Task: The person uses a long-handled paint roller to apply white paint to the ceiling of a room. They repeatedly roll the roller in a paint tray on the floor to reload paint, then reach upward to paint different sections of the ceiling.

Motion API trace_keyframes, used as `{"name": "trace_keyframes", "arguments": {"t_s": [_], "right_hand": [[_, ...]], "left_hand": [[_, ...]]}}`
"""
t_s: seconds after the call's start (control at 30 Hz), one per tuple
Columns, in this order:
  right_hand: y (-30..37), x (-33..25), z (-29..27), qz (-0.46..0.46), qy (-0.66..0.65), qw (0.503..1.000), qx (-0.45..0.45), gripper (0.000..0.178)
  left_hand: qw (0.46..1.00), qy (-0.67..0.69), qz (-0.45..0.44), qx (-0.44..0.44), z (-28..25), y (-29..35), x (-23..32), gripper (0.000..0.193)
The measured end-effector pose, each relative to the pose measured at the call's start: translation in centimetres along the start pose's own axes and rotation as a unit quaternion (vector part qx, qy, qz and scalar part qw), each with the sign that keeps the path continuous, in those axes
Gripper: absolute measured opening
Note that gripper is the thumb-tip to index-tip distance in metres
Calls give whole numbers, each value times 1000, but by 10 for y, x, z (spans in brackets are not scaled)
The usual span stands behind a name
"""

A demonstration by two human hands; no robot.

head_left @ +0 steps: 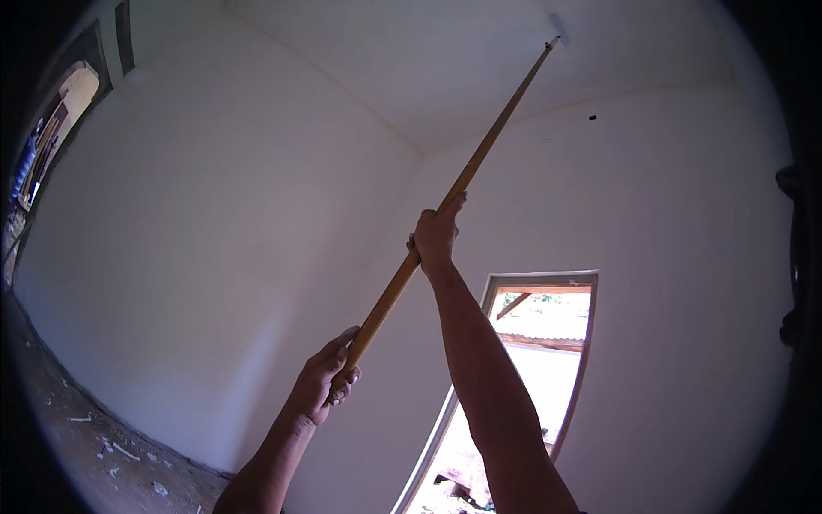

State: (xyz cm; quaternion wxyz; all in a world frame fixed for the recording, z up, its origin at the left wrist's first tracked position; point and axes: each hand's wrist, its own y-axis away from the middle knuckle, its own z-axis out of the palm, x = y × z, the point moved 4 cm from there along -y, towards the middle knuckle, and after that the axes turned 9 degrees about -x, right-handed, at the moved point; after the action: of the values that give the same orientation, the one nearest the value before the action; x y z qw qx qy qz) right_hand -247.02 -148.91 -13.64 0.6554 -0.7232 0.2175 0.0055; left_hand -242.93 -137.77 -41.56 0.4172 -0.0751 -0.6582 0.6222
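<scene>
A long wooden pole (497, 128) slants up from lower left to upper right, with a paint roller (558, 29) at its far end against the pale ceiling (411, 51). Near the pole's lower end, my left hand (325, 375) is closed around the wood. Higher up, my right hand (437, 233) wraps the shaft with the arm stretched upward. The roller looks small and faint at this distance, and whether it presses on the ceiling is hard to make out.
White walls (214, 214) meet at a corner left of the pole. Behind my right arm is a tall bright opening (539, 377) with a frame. Another opening (56, 128) lies at far left. Scraps litter the dark floor (111, 445). A small black spot (592, 117) marks the far wall.
</scene>
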Motion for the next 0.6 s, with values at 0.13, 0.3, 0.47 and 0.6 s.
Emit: {"name": "trace_keyframes", "arguments": {"t_s": [0.13,0.3,0.47,0.6], "right_hand": [[-5,11,3,-1,-6,1000,-6,80],[-14,26,5,28,-21,999,-22,79],[-31,43,5,24,-38,999,-30,79],[-44,58,12,13,-44,999,-19,83]], "left_hand": [[1000,-8,8,4,-1,-3,-6,50],[1000,-4,-3,17,0,-8,-13,56],[999,-30,10,43,5,-16,-15,51],[998,-10,-4,56,11,-16,-16,50]]}}
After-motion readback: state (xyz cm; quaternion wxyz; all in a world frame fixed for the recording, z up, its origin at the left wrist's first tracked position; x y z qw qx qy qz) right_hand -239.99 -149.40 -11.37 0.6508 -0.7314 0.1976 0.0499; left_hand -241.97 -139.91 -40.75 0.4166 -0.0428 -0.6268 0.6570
